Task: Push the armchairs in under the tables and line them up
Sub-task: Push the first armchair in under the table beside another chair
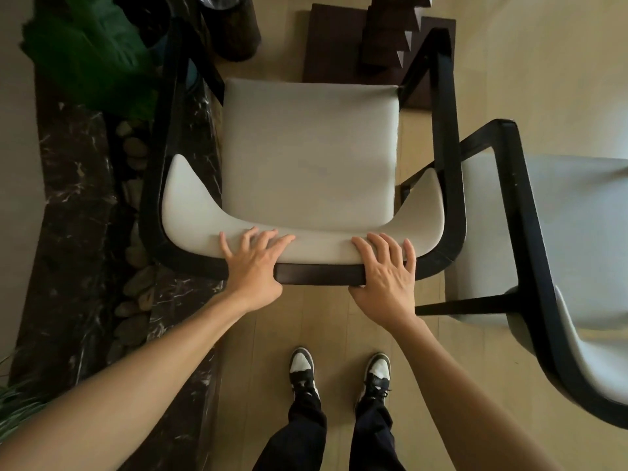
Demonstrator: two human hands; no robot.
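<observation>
Gripping the armchair (311, 158) backrest top, left hand (253, 263) and right hand (385, 277) clamped side by side.

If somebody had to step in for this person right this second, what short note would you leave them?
Left hand and right hand: both rest on the back rail of the cream-cushioned, dark-framed armchair, fingers draped over the backrest pad.
A second matching armchair stands close on the right, at an angle to the first.
Dark wooden table base lies just ahead of the seat.
Done: chair gripped.
Left: push it in, then straighten both.
</observation>
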